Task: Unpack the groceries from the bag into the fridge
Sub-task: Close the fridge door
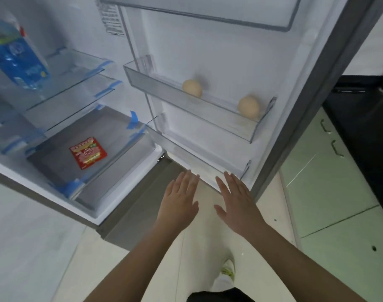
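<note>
The fridge stands open before me, its door (295,62) swung to the right. Two eggs lie in the middle door bin (155,88): one egg (192,88) near the middle, the other egg (249,107) at the right end. A red food packet (88,152) lies flat in the bottom drawer (120,136). A blue water bottle (16,55) sits on an upper glass shelf at the left. My left hand (179,199) and my right hand (236,199) are both flat, fingers straight, empty, just below the lowest door bin (208,162). No bag is in view.
Glass shelves (77,83) with blue tape at their corners fill the fridge's left side. Pale green cabinets (338,192) and a dark counter (365,118) stand at the right. A tiled floor lies below, with my shoe (227,271) on it.
</note>
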A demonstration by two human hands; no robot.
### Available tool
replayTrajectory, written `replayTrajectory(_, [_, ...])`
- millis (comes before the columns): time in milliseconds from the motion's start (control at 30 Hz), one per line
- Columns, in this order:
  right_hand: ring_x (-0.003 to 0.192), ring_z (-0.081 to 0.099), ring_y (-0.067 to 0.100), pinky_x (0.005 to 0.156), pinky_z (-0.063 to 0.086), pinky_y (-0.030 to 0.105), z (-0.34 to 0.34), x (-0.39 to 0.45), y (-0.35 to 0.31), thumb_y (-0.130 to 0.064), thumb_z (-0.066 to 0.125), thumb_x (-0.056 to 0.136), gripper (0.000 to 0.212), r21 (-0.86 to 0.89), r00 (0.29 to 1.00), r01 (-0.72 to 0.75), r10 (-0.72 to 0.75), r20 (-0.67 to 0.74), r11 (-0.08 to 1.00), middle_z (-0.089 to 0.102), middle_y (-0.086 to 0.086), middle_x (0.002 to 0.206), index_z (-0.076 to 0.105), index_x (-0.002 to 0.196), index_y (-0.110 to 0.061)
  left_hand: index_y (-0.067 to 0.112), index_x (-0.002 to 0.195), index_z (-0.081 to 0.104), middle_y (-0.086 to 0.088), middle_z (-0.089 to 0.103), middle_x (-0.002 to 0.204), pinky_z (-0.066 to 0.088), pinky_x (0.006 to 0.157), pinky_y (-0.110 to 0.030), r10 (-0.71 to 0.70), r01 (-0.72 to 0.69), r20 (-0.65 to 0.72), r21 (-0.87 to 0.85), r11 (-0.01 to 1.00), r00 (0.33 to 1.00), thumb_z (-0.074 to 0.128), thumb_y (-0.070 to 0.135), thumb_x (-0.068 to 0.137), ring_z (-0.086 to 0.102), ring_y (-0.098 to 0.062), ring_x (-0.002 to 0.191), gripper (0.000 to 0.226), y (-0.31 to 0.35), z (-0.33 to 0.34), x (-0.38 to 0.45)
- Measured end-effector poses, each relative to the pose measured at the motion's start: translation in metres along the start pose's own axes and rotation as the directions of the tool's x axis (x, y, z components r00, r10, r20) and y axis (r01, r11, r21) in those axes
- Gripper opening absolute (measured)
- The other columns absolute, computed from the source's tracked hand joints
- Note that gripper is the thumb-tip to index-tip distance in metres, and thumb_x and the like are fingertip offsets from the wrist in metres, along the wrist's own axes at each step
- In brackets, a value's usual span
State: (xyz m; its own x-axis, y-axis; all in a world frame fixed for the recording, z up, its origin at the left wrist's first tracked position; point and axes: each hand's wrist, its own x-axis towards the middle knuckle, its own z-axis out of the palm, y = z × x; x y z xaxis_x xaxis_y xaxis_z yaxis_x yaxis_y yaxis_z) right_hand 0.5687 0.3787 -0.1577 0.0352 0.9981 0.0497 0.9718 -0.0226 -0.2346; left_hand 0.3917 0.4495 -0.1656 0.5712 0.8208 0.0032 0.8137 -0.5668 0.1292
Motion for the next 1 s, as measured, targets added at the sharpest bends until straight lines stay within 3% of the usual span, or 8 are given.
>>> replayTrajectory(100, [0.148,0.003,0.021,0.115,0.0,0.032,-0.001,-0.025,-0.01,-0.046,0.044,0.096,0.069,0.038,1.0,0.009,-0.009,-0.008,0.999,0.008,0.003,0.161,0.012,0.152,-0.022,0.026,0.155,0.005,-0.003,0.002,0.163,0.005,0.121,-0.042,-0.004,0.005,0.013,-0.032,0.999,1.0,0.044,0.041,0.097,-0.003,-0.022,0.15,0.071,0.004,-0.001,-0.029])
replayTrajectory(200, [0.144,0.023,0.022,0.117,0.018,0.037,0.0,-0.054,-0.01,-0.041,0.048,0.095,0.06,0.118,0.997,0.019,-0.01,-0.08,0.993,0.03,0.003,0.154,0.029,0.147,-0.019,0.028,0.154,0.011,-0.005,0.007,0.163,0.013,0.12,-0.045,-0.015,0.015,0.005,-0.046,0.999,1.0,0.042,0.043,0.097,0.003,-0.024,0.15,0.067,0.016,-0.004,-0.048])
replayTrajectory(333, [0.128,0.044,0.017,0.107,0.026,0.025,-0.006,-0.083,0.005,-0.033,0.053,0.093,0.049,0.257,0.973,-0.047,0.103,-0.207,0.965,0.05,-0.002,0.137,0.042,0.138,-0.02,0.024,0.148,0.031,-0.008,0.033,0.154,0.029,0.114,-0.044,0.002,-0.008,-0.118,-0.048,0.999,0.993,0.053,0.039,0.093,0.03,-0.027,0.143,0.061,0.035,-0.013,-0.067])
replayTrajectory(467, [0.118,0.051,0.019,0.101,0.041,0.036,-0.013,-0.09,0.027,-0.031,0.056,0.09,0.052,0.467,0.903,-0.138,0.304,-0.303,0.873,0.053,0.002,0.13,0.039,0.138,-0.019,0.02,0.14,0.043,-0.007,0.05,0.141,0.04,0.103,-0.041,0.072,-0.088,-0.232,-0.059,0.994,0.97,0.059,0.032,0.089,0.048,-0.026,0.128,0.055,0.053,-0.025,-0.079])
replayTrajectory(567, [0.121,0.05,0.018,0.099,0.046,0.041,-0.018,-0.082,0.032,-0.031,0.056,0.09,0.057,0.557,0.896,-0.133,0.339,-0.285,0.82,0.048,0.001,0.136,0.034,0.141,-0.023,0.019,0.139,0.045,-0.006,0.054,0.137,0.043,0.101,-0.04,0.109,-0.137,-0.272,-0.087,0.987,0.956,0.059,0.031,0.089,0.053,-0.024,0.123,0.053,0.065,-0.028,-0.085])
replayTrajectory(667, [0.124,0.048,0.013,0.1,0.043,0.03,-0.025,-0.072,0.029,-0.042,0.051,0.088,0.061,0.574,0.923,-0.046,0.255,-0.289,0.817,0.046,-0.001,0.141,0.031,0.144,-0.023,0.02,0.14,0.044,-0.003,0.054,0.137,0.042,0.102,-0.037,0.093,-0.132,-0.25,-0.143,0.981,0.964,0.05,0.036,0.092,0.054,-0.021,0.122,0.051,0.08,-0.029,-0.089])
replayTrajectory(800, [0.115,0.048,-0.003,0.094,0.037,0.006,-0.027,-0.067,0.027,-0.041,0.055,0.091,0.058,0.605,0.96,0.075,0.107,-0.258,0.793,0.052,-0.005,0.133,0.036,0.141,-0.02,0.018,0.141,0.043,-0.002,0.053,0.136,0.047,0.1,-0.038,0.025,-0.073,-0.233,-0.2,0.977,0.972,0.041,0.043,0.094,0.054,-0.02,0.119,0.053,0.099,-0.029,-0.084])
replayTrajectory(1000, [0.111,0.054,-0.001,0.091,0.041,0.008,-0.032,-0.063,0.028,-0.061,0.04,0.09,0.059,0.653,0.981,0.168,-0.059,-0.185,0.739,0.055,-0.01,0.126,0.043,0.135,-0.023,0.022,0.136,0.045,-0.004,0.052,0.119,0.053,0.08,-0.037,-0.136,0.067,-0.237,-0.279,0.958,0.962,0.059,0.031,0.09,0.062,-0.024,0.091,0.05,0.108,-0.034,-0.085])
